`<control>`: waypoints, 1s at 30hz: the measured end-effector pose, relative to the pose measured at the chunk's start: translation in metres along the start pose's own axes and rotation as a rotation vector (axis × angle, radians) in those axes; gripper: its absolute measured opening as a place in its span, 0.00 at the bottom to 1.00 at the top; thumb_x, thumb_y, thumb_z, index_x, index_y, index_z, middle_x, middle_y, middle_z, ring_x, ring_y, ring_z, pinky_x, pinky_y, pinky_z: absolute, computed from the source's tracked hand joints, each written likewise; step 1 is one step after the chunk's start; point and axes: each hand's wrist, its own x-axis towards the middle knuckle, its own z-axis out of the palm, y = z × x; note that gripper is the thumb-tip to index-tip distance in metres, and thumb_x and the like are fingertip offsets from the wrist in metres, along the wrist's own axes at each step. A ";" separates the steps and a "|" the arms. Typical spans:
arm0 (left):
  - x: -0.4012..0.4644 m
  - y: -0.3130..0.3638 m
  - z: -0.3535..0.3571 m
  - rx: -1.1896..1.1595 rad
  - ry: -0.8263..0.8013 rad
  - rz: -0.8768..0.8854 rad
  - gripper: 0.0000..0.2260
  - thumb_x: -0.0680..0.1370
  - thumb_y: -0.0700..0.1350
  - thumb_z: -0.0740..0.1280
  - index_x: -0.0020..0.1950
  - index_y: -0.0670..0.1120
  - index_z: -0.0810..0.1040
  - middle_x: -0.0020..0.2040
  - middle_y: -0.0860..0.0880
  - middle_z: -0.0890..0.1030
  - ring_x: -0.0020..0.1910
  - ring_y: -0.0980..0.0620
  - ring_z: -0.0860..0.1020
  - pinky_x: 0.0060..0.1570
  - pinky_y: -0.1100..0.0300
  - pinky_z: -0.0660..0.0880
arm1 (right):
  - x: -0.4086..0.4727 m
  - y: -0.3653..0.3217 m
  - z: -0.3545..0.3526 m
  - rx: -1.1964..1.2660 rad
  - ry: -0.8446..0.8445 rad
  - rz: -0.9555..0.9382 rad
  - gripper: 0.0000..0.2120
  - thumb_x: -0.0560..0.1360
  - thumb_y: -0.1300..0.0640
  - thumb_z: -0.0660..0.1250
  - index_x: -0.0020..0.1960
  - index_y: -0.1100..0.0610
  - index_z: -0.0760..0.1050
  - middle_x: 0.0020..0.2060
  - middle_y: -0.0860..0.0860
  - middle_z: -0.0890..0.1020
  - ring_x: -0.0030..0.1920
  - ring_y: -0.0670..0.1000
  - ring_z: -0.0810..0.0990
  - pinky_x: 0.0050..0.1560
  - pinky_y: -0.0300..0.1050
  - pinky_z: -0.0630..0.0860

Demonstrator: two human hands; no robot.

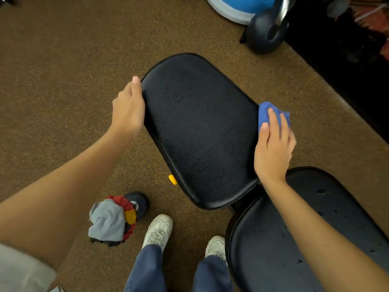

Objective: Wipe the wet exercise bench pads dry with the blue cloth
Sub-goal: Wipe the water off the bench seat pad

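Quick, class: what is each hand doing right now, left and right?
Left hand: grips the left edge of the upper bench pad.
Right hand: holds the blue cloth against that pad's right edge.

Grey short sleeve (19, 268), blue trousers (147, 270), white trainers (157, 230)

Seen from above, the left hand (128, 106) grips the left edge of a black bench seat pad (200, 131), fingers curled under its rim. At the opposite edge, the right hand (273, 144) presses a bunched blue cloth (265, 111) against the pad's side. Fine droplets bead the surface between the two hands. Below the right forearm lies a second black pad (263, 245) with scattered drops.
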 end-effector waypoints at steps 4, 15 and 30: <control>0.000 0.000 0.001 -0.004 0.011 0.000 0.22 0.83 0.56 0.46 0.64 0.49 0.74 0.55 0.54 0.72 0.57 0.55 0.66 0.56 0.58 0.59 | -0.027 -0.005 0.016 0.047 0.157 0.141 0.23 0.82 0.48 0.47 0.76 0.52 0.59 0.75 0.56 0.59 0.73 0.58 0.59 0.68 0.55 0.59; -0.004 0.002 0.003 -0.014 0.035 0.001 0.21 0.83 0.54 0.46 0.63 0.48 0.75 0.53 0.54 0.72 0.54 0.55 0.67 0.53 0.60 0.59 | -0.106 -0.022 0.044 -0.451 -0.038 0.180 0.35 0.79 0.50 0.23 0.77 0.61 0.52 0.76 0.62 0.43 0.75 0.66 0.37 0.66 0.51 0.19; 0.002 -0.007 -0.006 -0.062 -0.024 0.074 0.19 0.84 0.54 0.48 0.61 0.54 0.76 0.48 0.62 0.75 0.46 0.66 0.71 0.39 0.83 0.60 | -0.023 -0.083 0.035 -0.200 0.007 0.414 0.25 0.83 0.52 0.45 0.78 0.55 0.43 0.78 0.54 0.43 0.77 0.57 0.40 0.73 0.64 0.40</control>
